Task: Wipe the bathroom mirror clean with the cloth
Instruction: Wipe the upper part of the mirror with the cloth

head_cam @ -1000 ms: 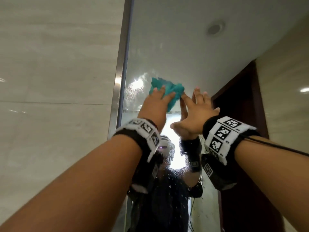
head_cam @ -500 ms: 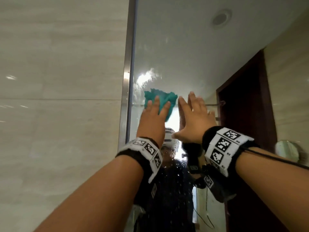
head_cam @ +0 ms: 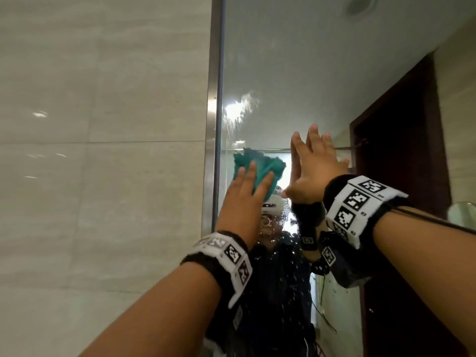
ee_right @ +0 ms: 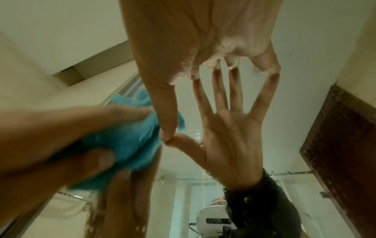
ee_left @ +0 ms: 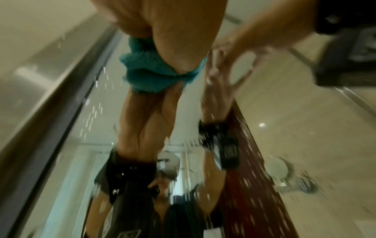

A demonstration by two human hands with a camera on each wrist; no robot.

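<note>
A crumpled teal cloth (head_cam: pixel 260 166) lies against the mirror (head_cam: pixel 296 73), close to its left metal edge. My left hand (head_cam: pixel 247 186) presses it to the glass with straight fingers; in the left wrist view the cloth (ee_left: pixel 150 77) bulges out under the palm (ee_left: pixel 179 32). Just to the right, my right hand (head_cam: pixel 314 166) rests on the glass with spread fingers and holds nothing. The right wrist view shows this hand (ee_right: pixel 203 40) meeting its reflection fingertip to fingertip, with the cloth (ee_right: pixel 126 141) to its left. Water droplets (head_cam: pixel 239 112) speckle the glass above the cloth.
A steel frame strip (head_cam: pixel 213 124) bounds the mirror on the left, with a beige tiled wall (head_cam: pixel 103 150) beyond it. The mirror reflects a dark wooden door (head_cam: pixel 399 150), the ceiling and my own figure. More droplets (head_cam: pixel 278 253) dot the glass lower down.
My left hand has slid the cloth down the glass, from beside the bright wet patch to below it. The right hand has stayed flat on the mirror, shifting only slightly.
</note>
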